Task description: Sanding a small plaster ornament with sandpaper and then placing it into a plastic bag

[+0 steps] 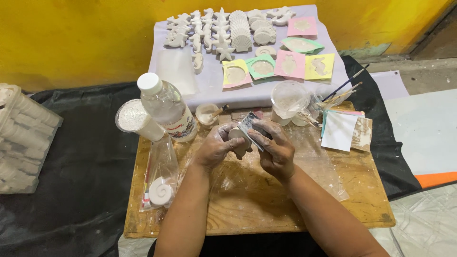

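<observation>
Over the middle of the plaster-stained plywood table, the left hand closes its grip around a small off-white plaster casting, fingers wrapped under and behind it so only part of the piece shows. The right hand pinches a small grey square of sandpaper between thumb and fingers, its grip shut tight on the sheet, which lies against the top of the casting. Both hands are dusted white. Just beyond them stand a clear plastic bottle with a white cap, a round tub of white powder and a small cup holding a stirring stick. A clear plastic bag with a white spiral shell casting lies near the left forearm. To the right, a clear plastic mixing cup sits beside several thin brushes and a stack of paper squares. Further back, rows of white sea-creature castings and pastel-coloured moulds rest on a lilac cloth.
</observation>
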